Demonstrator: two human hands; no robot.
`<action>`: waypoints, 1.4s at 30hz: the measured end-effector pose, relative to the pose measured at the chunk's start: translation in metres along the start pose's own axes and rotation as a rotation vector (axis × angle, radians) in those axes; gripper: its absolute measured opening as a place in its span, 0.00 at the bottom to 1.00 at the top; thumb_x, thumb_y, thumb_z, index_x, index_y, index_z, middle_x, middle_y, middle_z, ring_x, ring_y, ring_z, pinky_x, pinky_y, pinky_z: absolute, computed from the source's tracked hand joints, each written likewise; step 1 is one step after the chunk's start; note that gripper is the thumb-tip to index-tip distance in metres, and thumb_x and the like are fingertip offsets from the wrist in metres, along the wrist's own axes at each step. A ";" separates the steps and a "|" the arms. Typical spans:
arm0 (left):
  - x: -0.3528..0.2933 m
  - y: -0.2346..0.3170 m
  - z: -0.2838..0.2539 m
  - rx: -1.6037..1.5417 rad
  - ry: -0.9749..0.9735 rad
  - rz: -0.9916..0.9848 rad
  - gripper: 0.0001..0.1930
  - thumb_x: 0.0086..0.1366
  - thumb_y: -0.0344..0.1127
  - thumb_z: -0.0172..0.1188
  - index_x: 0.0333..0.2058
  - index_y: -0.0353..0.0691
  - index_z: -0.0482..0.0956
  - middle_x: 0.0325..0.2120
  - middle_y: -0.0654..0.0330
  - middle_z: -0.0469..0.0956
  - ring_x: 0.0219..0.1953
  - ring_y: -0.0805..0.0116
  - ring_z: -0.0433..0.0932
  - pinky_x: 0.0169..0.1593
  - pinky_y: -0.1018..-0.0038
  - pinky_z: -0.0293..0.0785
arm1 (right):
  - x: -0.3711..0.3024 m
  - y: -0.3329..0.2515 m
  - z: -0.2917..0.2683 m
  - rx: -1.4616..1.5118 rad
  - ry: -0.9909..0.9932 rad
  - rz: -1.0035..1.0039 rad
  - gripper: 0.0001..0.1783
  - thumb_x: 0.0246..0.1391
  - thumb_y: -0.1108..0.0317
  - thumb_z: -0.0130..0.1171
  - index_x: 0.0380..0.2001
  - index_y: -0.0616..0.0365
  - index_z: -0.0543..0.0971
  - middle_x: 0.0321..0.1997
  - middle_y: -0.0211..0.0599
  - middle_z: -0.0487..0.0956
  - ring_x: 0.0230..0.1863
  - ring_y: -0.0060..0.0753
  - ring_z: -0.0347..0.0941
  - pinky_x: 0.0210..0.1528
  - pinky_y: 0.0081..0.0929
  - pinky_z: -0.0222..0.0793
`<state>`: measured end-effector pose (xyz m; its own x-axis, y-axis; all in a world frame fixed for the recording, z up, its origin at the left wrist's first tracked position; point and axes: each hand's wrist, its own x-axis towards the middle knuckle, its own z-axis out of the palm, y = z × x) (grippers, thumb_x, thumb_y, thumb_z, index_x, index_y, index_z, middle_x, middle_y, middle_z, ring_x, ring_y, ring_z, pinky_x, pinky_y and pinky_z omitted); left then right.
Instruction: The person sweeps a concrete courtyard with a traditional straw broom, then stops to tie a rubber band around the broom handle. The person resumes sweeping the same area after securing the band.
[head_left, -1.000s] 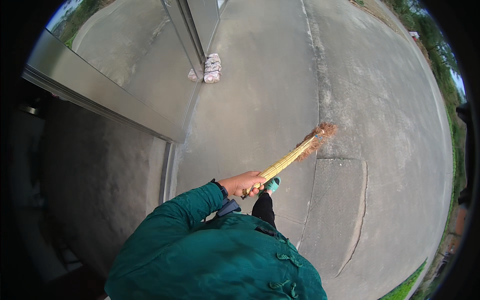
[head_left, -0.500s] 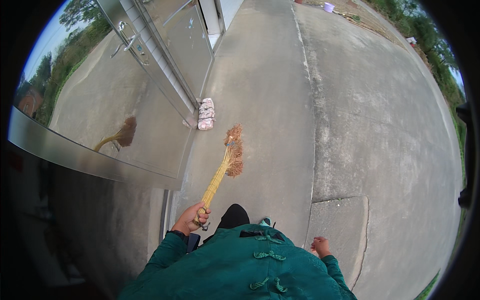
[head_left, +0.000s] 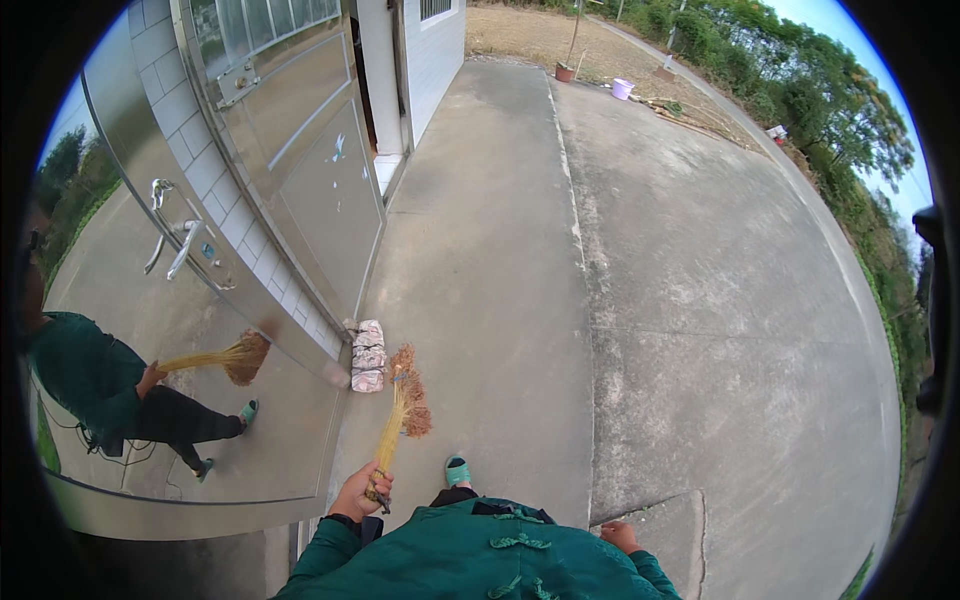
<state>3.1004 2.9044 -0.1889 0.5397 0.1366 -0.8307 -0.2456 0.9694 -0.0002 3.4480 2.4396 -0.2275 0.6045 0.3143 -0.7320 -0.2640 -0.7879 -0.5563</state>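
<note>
My left hand (head_left: 358, 492) is wrapped around the handle of a short yellow straw hand broom (head_left: 392, 425). Its reddish-brown bristle head points away from me, over the concrete near the door. Beyond the broom head, a bundle (head_left: 368, 356) in pale pink wrapping, tied with dark bands, lies against the foot of the open metal door (head_left: 270, 400). Low on the right, my right hand (head_left: 622, 537) hangs beside my green jacket, fingers curled in and no object showing in them.
The shiny door on the left mirrors me and the broom. A second metal door (head_left: 310, 190) stands farther along the tiled wall. Ahead runs a concrete walkway (head_left: 480, 250) with a lengthwise joint. A purple bucket (head_left: 622, 89) and a plant pot (head_left: 564, 73) stand far off.
I have stepped forward along the walkway, and the view has tilted up. Door, bundle and broom now appear lower and farther left. My left hand keeps its grip on the broom.
</note>
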 end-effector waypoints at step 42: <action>0.445 0.464 0.487 0.113 0.334 0.297 0.11 0.67 0.40 0.55 0.37 0.39 0.66 0.24 0.58 0.71 0.18 0.77 0.68 0.18 0.83 0.67 | 0.443 -0.403 -0.133 -0.364 0.024 0.036 0.18 0.55 0.69 0.55 0.48 0.65 0.76 0.29 0.44 0.82 0.28 0.32 0.79 0.31 0.27 0.75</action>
<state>3.6187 3.5148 -0.2870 0.1659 0.3568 -0.9193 -0.2512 0.9168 0.3105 3.9224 2.8258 -0.2749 0.6183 0.2734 -0.7368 -0.0036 -0.9365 -0.3506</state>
